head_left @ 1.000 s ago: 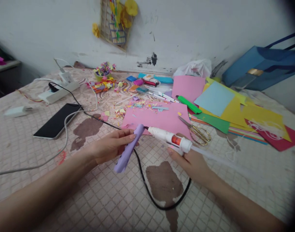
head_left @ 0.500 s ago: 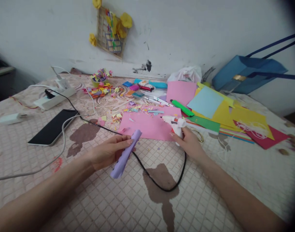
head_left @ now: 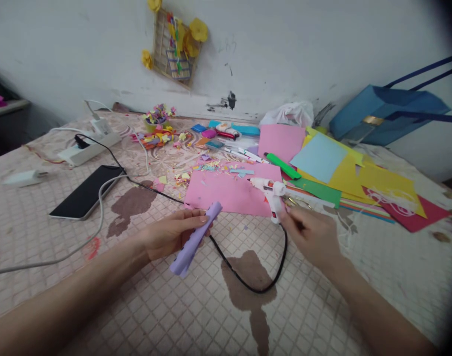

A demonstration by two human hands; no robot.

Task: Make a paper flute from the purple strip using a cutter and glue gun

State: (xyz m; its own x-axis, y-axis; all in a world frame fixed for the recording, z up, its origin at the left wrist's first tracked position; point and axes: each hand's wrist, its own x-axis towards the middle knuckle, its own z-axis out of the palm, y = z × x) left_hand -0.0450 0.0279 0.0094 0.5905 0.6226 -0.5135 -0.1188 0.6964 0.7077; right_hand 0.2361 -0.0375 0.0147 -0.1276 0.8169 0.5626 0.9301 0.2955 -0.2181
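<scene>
My left hand [head_left: 181, 231] is closed around a rolled tube of purple paper [head_left: 196, 242], pinched between thumb and fingers and held slantwise above the table. A white hot glue gun [head_left: 273, 195] rests at the right edge of a pink paper sheet [head_left: 226, 193], its nozzle pointing left. Close beside its handle is my right hand [head_left: 311, 235], fingers curled in and nothing visible in them. From the gun's handle a black cord [head_left: 248, 287] loops forward and passes behind my left hand. Gold-coloured scissors handles [head_left: 298, 201] show partly behind my right hand.
A phone-like black tablet [head_left: 88, 193] and a white power strip [head_left: 90, 151] with cables lie at left. Paper scraps and a small pot of paper flowers [head_left: 157, 118] stand toward the wall. Coloured paper sheets [head_left: 330, 168], a green cutter [head_left: 283, 165] and a blue bag [head_left: 385, 116] are at right.
My right hand has let go of the glue gun and shifted right, its fingers curling. My left hand still grips the purple tube, now turned slightly. The view has shifted a little.
</scene>
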